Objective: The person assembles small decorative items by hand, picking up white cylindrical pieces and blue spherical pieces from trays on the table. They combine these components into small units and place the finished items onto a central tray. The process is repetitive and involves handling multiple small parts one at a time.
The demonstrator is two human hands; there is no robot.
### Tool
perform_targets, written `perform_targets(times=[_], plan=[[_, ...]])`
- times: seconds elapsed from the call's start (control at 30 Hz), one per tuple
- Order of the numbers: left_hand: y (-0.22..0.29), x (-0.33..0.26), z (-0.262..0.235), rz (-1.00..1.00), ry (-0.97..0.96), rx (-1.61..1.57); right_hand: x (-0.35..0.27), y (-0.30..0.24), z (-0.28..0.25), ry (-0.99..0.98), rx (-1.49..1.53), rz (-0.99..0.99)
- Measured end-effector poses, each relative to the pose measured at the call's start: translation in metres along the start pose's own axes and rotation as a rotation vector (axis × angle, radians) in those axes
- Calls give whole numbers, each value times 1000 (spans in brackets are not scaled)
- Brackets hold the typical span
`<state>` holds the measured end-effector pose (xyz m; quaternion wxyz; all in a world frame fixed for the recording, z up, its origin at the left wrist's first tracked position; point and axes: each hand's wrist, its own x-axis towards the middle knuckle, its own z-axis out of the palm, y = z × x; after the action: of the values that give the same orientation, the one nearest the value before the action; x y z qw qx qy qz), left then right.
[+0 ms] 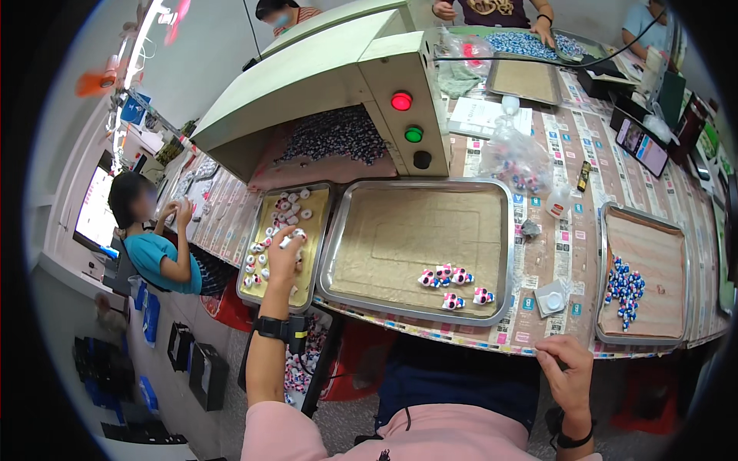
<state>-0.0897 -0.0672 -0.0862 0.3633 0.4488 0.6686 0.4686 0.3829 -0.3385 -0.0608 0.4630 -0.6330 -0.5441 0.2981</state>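
My left hand (283,260) reaches over a narrow metal tray (310,286) on the left. Its fingers are closed on a small white piece (292,237) with dark and pink marks. Several similar round white pieces (289,206) lie in that tray. My right hand (567,374) hangs by the table's front edge, its fingers curled into a pinch. Whatever it may hold cannot be made out. Between the hands sits a large lined tray (400,253). Several small white, pink and blue animal-like figures (453,302) are grouped in its lower right part.
Behind the trays stands a cream machine (323,84) with many small pieces in its opening. At right, another tray (653,261) holds blue-and-white pieces (624,290). A small white block (551,298), a clear bottle (559,201) and a phone (639,142) lie about. Other people sit around.
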Motion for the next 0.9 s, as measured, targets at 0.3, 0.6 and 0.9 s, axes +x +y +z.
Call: perform_targets(times=[0.3, 0.6, 0.9], plan=[[-10, 18, -34, -340, 26, -1207, 0, 4, -8, 60, -63, -83], [-14, -33, -33, -411, -517, -1310, 10, 23, -84, 502, -342, -21], [43, -154, 96, -683, -773, -1181, 28, 57, -93, 367, -588, -115]])
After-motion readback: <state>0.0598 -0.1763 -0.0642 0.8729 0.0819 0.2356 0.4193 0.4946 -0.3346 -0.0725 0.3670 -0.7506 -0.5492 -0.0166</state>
